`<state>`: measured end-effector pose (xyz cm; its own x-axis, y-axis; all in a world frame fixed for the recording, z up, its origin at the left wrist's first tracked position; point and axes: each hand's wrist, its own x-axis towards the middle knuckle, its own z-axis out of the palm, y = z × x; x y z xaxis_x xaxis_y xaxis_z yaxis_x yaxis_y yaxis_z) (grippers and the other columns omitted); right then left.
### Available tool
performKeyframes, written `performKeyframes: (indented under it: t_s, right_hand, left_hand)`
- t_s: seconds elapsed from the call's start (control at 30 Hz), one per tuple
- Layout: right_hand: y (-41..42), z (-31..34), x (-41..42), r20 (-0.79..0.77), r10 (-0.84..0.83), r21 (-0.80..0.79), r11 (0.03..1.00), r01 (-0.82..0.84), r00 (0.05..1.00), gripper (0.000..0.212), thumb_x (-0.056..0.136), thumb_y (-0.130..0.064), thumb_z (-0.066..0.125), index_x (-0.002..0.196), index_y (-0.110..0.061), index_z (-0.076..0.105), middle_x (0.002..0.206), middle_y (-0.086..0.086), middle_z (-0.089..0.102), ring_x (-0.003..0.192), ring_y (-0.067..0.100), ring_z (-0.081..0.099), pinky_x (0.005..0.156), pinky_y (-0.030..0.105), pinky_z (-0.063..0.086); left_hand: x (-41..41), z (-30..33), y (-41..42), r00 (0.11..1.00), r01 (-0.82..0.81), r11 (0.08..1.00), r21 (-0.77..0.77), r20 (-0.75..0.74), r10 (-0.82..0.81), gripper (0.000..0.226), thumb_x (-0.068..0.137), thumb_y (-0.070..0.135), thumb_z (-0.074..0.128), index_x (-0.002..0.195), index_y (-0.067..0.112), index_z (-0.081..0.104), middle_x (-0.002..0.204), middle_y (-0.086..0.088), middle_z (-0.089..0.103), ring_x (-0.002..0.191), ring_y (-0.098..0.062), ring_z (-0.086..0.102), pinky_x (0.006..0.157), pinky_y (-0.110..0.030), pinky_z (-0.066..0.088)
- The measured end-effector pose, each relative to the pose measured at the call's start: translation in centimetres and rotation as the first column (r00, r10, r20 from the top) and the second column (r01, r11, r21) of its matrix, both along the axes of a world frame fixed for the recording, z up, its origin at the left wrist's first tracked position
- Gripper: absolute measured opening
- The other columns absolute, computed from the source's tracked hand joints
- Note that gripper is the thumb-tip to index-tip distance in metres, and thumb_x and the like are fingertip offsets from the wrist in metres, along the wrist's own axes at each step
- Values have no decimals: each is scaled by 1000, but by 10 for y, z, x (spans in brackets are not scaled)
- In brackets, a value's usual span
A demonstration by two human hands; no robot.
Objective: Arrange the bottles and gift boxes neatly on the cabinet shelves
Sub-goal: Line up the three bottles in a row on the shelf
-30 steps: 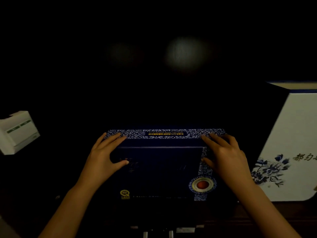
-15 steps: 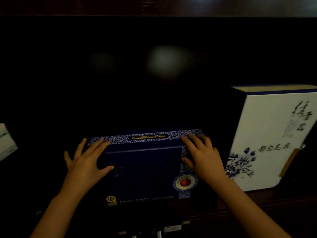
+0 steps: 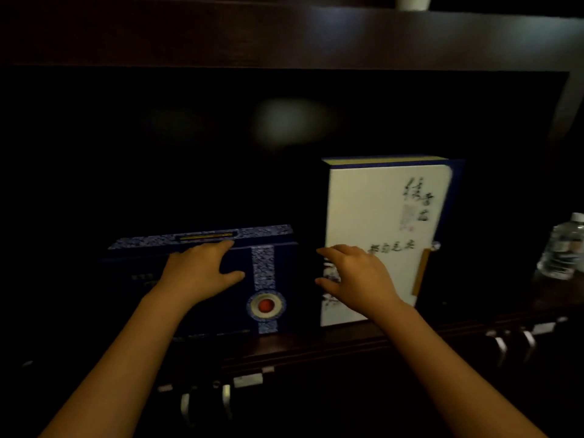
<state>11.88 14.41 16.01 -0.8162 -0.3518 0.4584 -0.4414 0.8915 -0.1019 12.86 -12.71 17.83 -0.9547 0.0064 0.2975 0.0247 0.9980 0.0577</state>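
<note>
Blue box (image 3: 202,279): I am seeing it sitting on the shelf (image 3: 316,343).
Left hand (image 3: 199,273): lying flat on the blue box, fingers wide.
Right hand (image 3: 357,279): fingers spread, reaching at the white box (image 3: 379,216), right of the blue box.
Bottle (image 3: 562,248): far right of the blue box.

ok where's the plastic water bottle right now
In the head view the water bottle stands at the far right of the shelf, just right of the tall white gift box.

Dark blue gift box (image 3: 202,279) stands on the shelf (image 3: 316,346) — taller white box (image 3: 379,216) upright beside it, bottle (image 3: 562,248) far right.
</note>
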Motion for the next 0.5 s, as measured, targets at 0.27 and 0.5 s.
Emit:
performKeyframes:
  t_s: [0.27,0.5]
  right_hand:
    - [212,-33,102,85,-165,-52,984,170,983,60,78,-52,59,131,-30,42,121,0,58,111,22,55,83,37,50]
    - [367,-38,160,159,-305,-172,928,330,939,63,76,-53,62,132,-35,40,119,-5,59,108,15,57,77,31,47]
  left_hand:
    - [59,-50,226,955,235,913,333,97,-281,74,73,63,59,138,37,34,129,5,56,112,-18,57,89,-35,51]
    - [79,-51,386,864,385,825,414,153,-480,71,72,62,62,134,36,40,121,8,60,100,-11,59,85,-30,51]
